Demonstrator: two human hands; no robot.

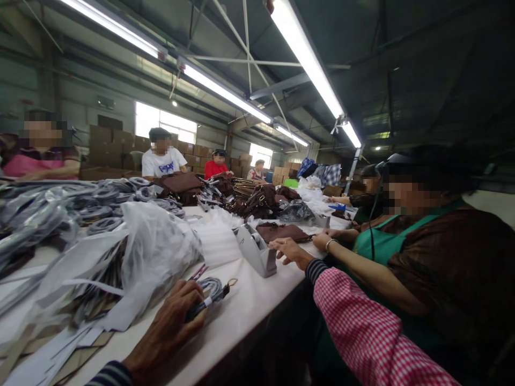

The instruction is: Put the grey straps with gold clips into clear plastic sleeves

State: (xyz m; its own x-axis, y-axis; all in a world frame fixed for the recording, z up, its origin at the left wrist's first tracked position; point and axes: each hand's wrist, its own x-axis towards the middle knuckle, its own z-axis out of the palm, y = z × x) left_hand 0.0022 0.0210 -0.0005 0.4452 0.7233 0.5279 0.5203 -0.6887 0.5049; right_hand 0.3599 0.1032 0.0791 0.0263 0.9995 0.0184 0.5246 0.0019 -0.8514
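In the head view my left hand (173, 321) is closed around a coiled grey cord bundle (213, 289) with a white band and a brass-coloured hook, low over the white table. My right hand (292, 252), in a red checked sleeve, reaches to a grey tape dispenser (257, 252); its fingers are apart at the dispenser's near end, and whether they touch it is unclear. Just behind the dispenser lies a brown fabric piece (284, 232). A clear plastic bag (156, 252) sits beyond my left hand.
Piled coiled cords (104, 209) and strips fill the table's left side. Brown bags (181, 185) with brass hooks lie farther back. At the right, a co-worker in a green apron (374, 241) has both hands by the brown piece. Other people sit across the table.
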